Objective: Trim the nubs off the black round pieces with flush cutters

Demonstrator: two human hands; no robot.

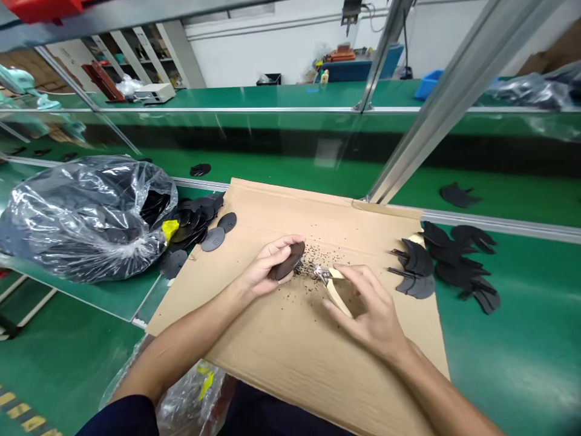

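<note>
Between the thumb and fingers of my left hand [265,266] is a black oval plastic piece [287,261], tilted on edge above the cardboard sheet [267,339]. My right hand [374,312] is closed around side cutters [336,293] with cream handles. Their handles are spread, and the metal jaws point left toward the piece, a small gap away from it. Many tiny black offcuts [311,266] lie scattered on the cardboard under and between both hands. The underside of the black piece and some left fingertips are hidden.
A clear bag [86,218] of black parts bulges at left, beside a heap of black discs [195,218]. Curved black pieces [458,260] are piled at right, partly on the cardboard. A metal post [426,103] rises behind; beyond the rail runs a green belt [290,166].
</note>
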